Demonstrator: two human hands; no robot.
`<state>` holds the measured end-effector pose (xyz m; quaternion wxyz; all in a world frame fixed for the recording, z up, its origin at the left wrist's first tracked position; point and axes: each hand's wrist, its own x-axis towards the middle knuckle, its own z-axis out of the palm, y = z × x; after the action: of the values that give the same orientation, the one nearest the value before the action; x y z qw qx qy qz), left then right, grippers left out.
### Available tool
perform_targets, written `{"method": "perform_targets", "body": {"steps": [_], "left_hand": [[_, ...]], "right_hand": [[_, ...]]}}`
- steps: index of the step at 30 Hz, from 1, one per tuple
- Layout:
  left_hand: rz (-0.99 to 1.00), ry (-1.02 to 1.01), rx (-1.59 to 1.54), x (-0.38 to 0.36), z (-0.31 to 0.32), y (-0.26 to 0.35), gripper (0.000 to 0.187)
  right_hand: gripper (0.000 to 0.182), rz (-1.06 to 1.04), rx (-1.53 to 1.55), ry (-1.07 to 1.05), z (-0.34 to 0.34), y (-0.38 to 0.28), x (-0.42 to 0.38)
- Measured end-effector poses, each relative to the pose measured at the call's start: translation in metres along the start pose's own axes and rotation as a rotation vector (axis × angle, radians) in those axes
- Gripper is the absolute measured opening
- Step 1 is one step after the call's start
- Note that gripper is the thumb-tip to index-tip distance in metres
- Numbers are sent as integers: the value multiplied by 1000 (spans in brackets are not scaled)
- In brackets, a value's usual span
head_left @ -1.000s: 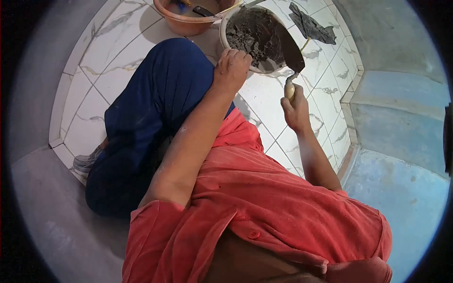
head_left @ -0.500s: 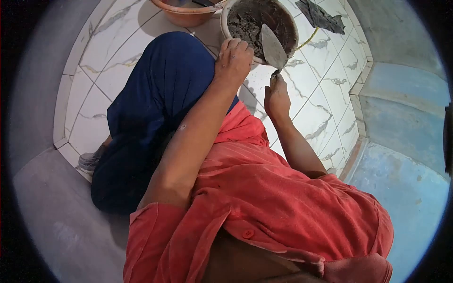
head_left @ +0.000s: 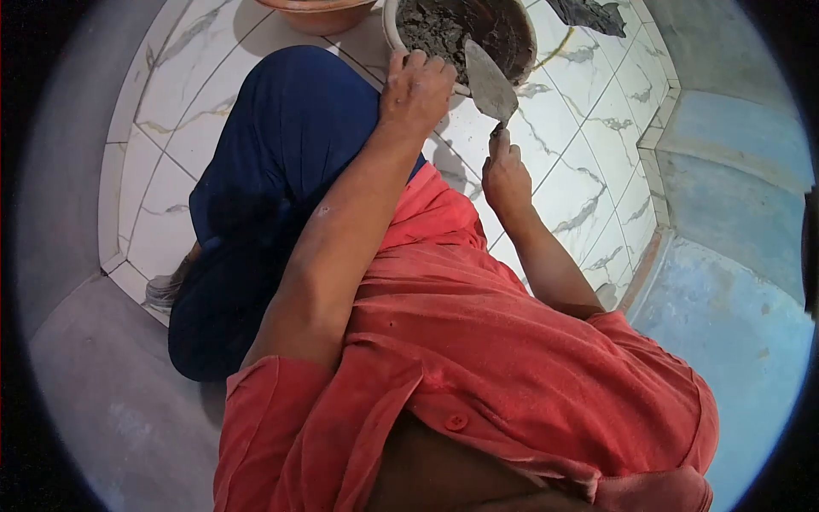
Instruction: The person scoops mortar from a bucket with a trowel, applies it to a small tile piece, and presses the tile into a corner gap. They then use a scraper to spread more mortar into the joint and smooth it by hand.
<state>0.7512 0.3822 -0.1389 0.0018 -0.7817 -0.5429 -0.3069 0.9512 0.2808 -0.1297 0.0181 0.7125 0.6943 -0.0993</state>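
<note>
A tub (head_left: 391, 24) of dark grey wet mortar (head_left: 437, 32) stands on the tiled floor at the top of the view. My left hand (head_left: 416, 90) is closed over its near rim, fingers curled toward the inside. In my right hand (head_left: 507, 177) is a pointed trowel (head_left: 489, 84), gripped by its handle, which the fingers largely cover. The grey-smeared blade points up and away from me, its tip over the tub's opening and its heel outside the near rim.
An orange basin (head_left: 328, 19) is partly in view left of the tub. A dark crumpled piece (head_left: 590, 15) lies to the right, near a yellow cord (head_left: 556, 49). White veined tiles (head_left: 563, 162) cover the floor, bordered by grey and blue walls (head_left: 725, 145).
The view has shifted slightly, so tub and basin sit higher in the picture. Both hands keep their grips, and the trowel stays over the tub's near rim.
</note>
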Motion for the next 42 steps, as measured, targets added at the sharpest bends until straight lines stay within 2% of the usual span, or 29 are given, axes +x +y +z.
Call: {"method": "perform_targets", "body": {"steps": [10,16,18,19,20,22,26,30,32,34,36,38,41,42], "left_hand": [[-19,-18,25,-1,-3,3,9],[-14,10,-4,1,-5,3,10],[-7,38,-35,0,-2,3,9],[-3,34,-36,-2,-1,5,9],[1,44,-45,-2,1,4,9],[-4,63,-37,0,0,-2,9],[-24,18,-15,3,-4,-2,9],[-21,-11,-11,0,-2,1,11],[-18,-20,-15,-1,-3,2,11],[-22,-10,-11,3,-5,-2,11],[-9,8,-10,0,-1,0,11],[-24,-5,-46,0,0,1,12],[-34,-11,-85,0,-1,1,12],[-42,-8,-89,-1,0,-1,12]], "right_hand": [[36,31,15,6,-5,31,-58],[49,84,45,53,-22,59,-81],[52,-200,-23,252,-19,58,-57],[51,6,78,144,-26,35,-40],[51,45,66,40,-31,18,-22],[50,-23,69,50,-12,7,8],[50,-113,62,96,27,22,17],[51,-47,49,98,33,56,-32],[47,-143,13,126,26,66,-54],[45,-70,59,150,14,74,-68],[50,170,171,57,-12,65,-75],[49,109,143,124,-36,48,-62],[49,-159,84,235,-31,31,-19],[47,-86,127,243,-18,23,-1]]}}
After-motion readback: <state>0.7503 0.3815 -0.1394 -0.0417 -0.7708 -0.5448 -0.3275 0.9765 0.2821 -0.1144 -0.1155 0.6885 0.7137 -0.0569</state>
